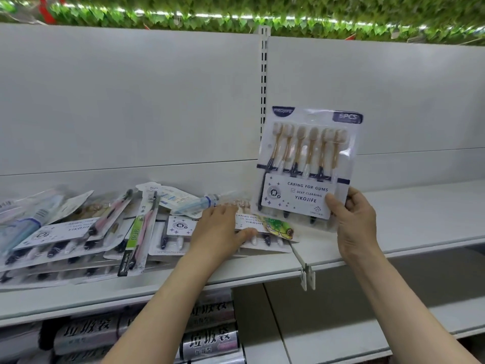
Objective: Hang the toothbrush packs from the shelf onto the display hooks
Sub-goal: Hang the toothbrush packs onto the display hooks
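A six-piece YIKOJIFE toothbrush pack [309, 164] stands upright in the air just above the white shelf [420, 219], its printed face toward the camera and its top leaning slightly left against the pale back panel [131, 101]. The right hand [354, 219] pinches its lower right corner, thumb across the label and fingers curled behind. To the left, the left hand [223, 232] lies palm down with fingers nearly straight on another YIKOJIFE pack [252, 224] lying flat on the shelf, the thumb pressed along its near edge. That pack tops a loose pile of toothbrush packs [78, 232] spread across the left part of the shelf, among them a slim green-labelled single brush pack [136, 240] lying slantwise. A slotted upright [263, 82] divides the back panel behind the raised pack. On the lower shelf sit dark rolls with Chinese lettering [210, 340]. Green artificial leaves [236, 11] run along the top.
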